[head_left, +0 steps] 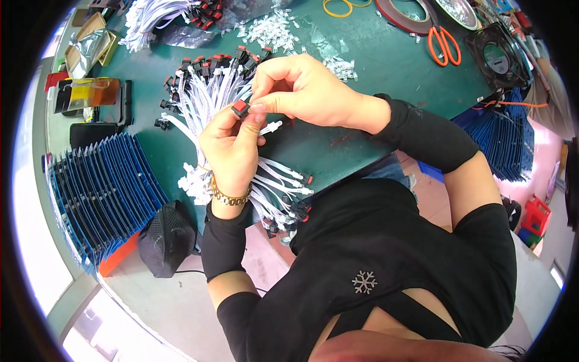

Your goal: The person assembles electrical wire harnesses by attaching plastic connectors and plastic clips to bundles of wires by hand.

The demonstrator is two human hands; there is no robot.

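Note:
My left hand [232,145] is closed around a small black push-button switch [240,107] with a red cap, which sticks up between thumb and fingers. A white plug [272,127] pokes out beside that hand; whether it belongs to the same switch is hidden. My right hand [307,90] comes in from the right with thumb and forefinger pinched right against the switch. What lies between those fingertips is too small to make out. Beneath and beyond my left hand spreads a bundle of white cables [208,96] with red-and-black switches at their far ends.
More cables [274,196] lie at the table's near edge. Clear plastic pieces [271,33] are heaped at the back, near orange-handled scissors [443,47] and a tape roll [410,13]. Racks of blue boards stand left [102,196] and right [503,142]. A black fan [497,57] sits far right.

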